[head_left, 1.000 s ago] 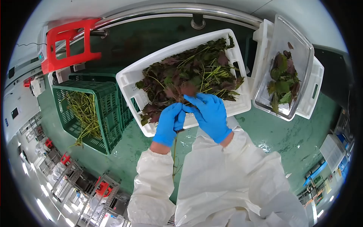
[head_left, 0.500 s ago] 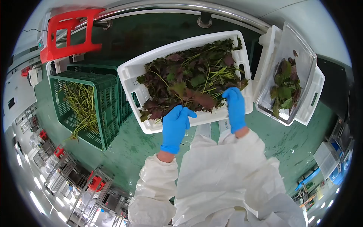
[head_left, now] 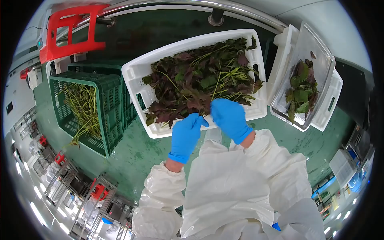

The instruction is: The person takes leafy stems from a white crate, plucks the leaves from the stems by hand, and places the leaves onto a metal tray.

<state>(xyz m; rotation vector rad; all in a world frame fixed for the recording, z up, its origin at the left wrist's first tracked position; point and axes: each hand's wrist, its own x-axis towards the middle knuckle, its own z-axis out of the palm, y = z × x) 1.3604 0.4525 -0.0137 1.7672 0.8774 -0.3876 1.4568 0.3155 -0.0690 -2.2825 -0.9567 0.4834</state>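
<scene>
A white crate [head_left: 134,86] holds a heap of purple-green leafy stems [head_left: 188,74]. At its near edge my left hand [head_left: 186,134], in a blue glove, is closed in a pinch beside the leaves; what it grips is too small to make out. My right hand [head_left: 231,119], also blue-gloved, is closed just to the right of it, over the crate's near rim. Its fingertips meet the leaves, and anything inside them is hidden.
To the left stands a green crate [head_left: 100,116] of bare stems [head_left: 82,108], below a red plastic stool [head_left: 74,48]. A clear tray [head_left: 280,102] with leaves [head_left: 302,90] rests on white crates at the right. A metal rail [head_left: 248,15] runs behind.
My right hand first moved away to the crate's right side, then came back left beside my left hand. The reddish leaf held up between the hands is no longer distinct from the heap.
</scene>
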